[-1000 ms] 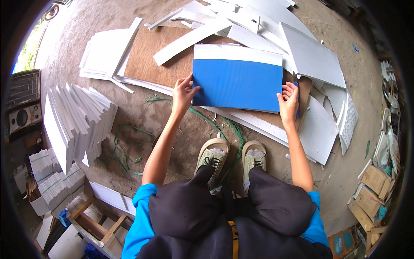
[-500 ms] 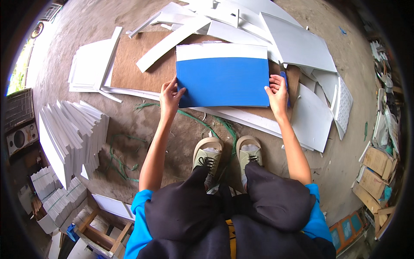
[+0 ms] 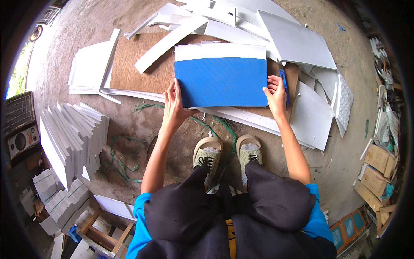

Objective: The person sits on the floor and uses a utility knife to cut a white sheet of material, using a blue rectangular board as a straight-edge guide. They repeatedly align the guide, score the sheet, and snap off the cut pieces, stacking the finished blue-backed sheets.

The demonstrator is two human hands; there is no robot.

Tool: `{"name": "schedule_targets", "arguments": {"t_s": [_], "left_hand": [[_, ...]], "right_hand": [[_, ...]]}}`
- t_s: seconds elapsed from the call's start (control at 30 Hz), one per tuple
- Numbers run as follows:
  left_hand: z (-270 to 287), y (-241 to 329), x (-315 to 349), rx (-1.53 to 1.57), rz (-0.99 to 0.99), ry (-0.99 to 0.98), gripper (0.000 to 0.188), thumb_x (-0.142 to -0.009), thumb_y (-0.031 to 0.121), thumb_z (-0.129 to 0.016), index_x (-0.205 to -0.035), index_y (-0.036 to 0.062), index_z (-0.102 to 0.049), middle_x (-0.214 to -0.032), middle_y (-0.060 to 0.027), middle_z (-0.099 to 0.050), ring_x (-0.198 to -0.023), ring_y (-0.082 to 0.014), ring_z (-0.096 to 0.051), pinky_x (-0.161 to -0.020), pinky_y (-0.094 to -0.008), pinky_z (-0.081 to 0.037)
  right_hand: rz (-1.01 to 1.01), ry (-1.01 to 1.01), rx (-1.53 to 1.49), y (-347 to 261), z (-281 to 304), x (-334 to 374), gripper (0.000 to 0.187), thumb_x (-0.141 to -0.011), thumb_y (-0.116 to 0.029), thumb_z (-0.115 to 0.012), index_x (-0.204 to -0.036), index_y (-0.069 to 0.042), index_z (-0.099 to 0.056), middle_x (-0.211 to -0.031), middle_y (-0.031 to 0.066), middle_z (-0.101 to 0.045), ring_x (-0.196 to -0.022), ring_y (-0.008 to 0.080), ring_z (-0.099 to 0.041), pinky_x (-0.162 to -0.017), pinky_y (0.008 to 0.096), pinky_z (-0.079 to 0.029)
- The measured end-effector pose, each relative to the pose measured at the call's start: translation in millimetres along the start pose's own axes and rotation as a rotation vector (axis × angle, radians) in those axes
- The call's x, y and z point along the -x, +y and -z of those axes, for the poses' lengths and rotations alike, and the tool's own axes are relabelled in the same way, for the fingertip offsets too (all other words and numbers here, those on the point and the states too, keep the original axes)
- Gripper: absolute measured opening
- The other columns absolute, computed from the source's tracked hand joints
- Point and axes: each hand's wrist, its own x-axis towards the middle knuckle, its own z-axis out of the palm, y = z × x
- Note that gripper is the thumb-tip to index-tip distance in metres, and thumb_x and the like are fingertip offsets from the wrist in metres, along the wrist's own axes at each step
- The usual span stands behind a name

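A flat rectangular board [image 3: 221, 82], blue with a white strip along its far edge, lies over a brown wooden board [image 3: 125, 64] in front of me. Along its left edge rest the stretched fingers of my left hand [image 3: 173, 105], the thumb spread away below the near corner. My right hand [image 3: 276, 93] pinches the right edge between thumb and curled fingers. Just beyond that hand lies a blue-handled cutter knife [image 3: 282, 77], partly hidden by the fingers.
White sheets and offcuts [image 3: 297, 41] pile up behind and to the right. A fanned stack of white sheets [image 3: 73, 138] stands left. Green string [image 3: 118, 162] trails over the floor near my shoes [image 3: 208, 153]. Cardboard pieces [image 3: 373, 179] line the right side.
My left hand has loosened from its pinch: the thumb has come off the board's face and swung outward, the fingers straightened. The right hand keeps its hold, and the board has barely shifted.
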Motion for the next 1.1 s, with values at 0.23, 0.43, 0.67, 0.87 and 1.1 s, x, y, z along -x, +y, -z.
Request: {"name": "schedule_targets", "arguments": {"t_s": [0.23, 0.43, 0.67, 0.87, 1.1], "left_hand": [[-5.7, -1.4, 0.0, -0.11, -0.047, 0.094, 0.119, -0.041, 0.019, -0.085, -0.134, -0.0065, -0.014, -0.126, -0.0222, -0.033, -0.107, -0.0364, -0.038, -0.092, -0.0451, -0.034], [-7.0, 3.2, 1.0, -0.09, -0.023, 0.105, 0.118, -0.041, 0.019, -0.085, -0.134, -0.0064, -0.017, -0.126, -0.0206, -0.034, -0.106, -0.0364, -0.039, -0.091, -0.0442, -0.035], [-7.9, 2.9, 2.1, -0.066, 0.022, 0.082, 0.119, -0.04, 0.016, -0.085, -0.135, -0.0036, -0.016, -0.128, -0.0192, -0.035, -0.112, -0.0343, -0.036, -0.095, -0.0441, -0.032], [-9.7, 1.1, 2.9, -0.078, -0.002, 0.088, 0.12, -0.041, 0.021, -0.085, -0.135, -0.0052, -0.015, -0.128, -0.0206, -0.035, -0.11, -0.0349, -0.037, -0.095, -0.0437, -0.03], [-18.1, -7.1, 7.8, -0.036, -0.021, 0.133, 0.126, -0.04, 0.03, -0.085, -0.134, -0.0083, -0.011, -0.131, -0.0233, -0.032, -0.112, -0.0352, -0.035, -0.097, -0.0436, -0.025]], "right_hand": [[-0.032, -0.006, 0.021, -8.9, -1.8, 3.0, 0.041, -0.069, 0.012, -0.058, -0.106, -0.004, -0.047, -0.097, 0.0078, -0.056, -0.075, 0.0134, -0.055, -0.067, 0.0249, -0.049], [-0.024, -0.014, 0.039, -8.5, 1.5, 4.4, 0.042, -0.069, 0.013, -0.057, -0.106, -0.004, -0.047, -0.097, 0.0078, -0.056, -0.076, 0.0134, -0.055, -0.067, 0.0251, -0.049], [-0.029, -0.047, 0.047, -0.1, 1.0, 0.6, 0.046, -0.068, 0.013, -0.058, -0.109, -0.006, -0.046, -0.097, 0.0077, -0.055, -0.076, 0.0133, -0.055, -0.065, 0.0247, -0.048], [-0.037, -0.048, 0.054, 0.9, 1.0, 0.4, 0.046, -0.068, 0.012, -0.058, -0.108, -0.005, -0.046, -0.096, 0.0082, -0.054, -0.075, 0.0141, -0.055, -0.065, 0.0253, -0.048], [-0.004, 0.005, 0.069, -2.6, -4.7, 6.3, 0.044, -0.069, 0.012, -0.057, -0.108, -0.004, -0.045, -0.1, 0.0101, -0.055, -0.08, 0.0184, -0.057, -0.071, 0.0281, -0.049]]}}
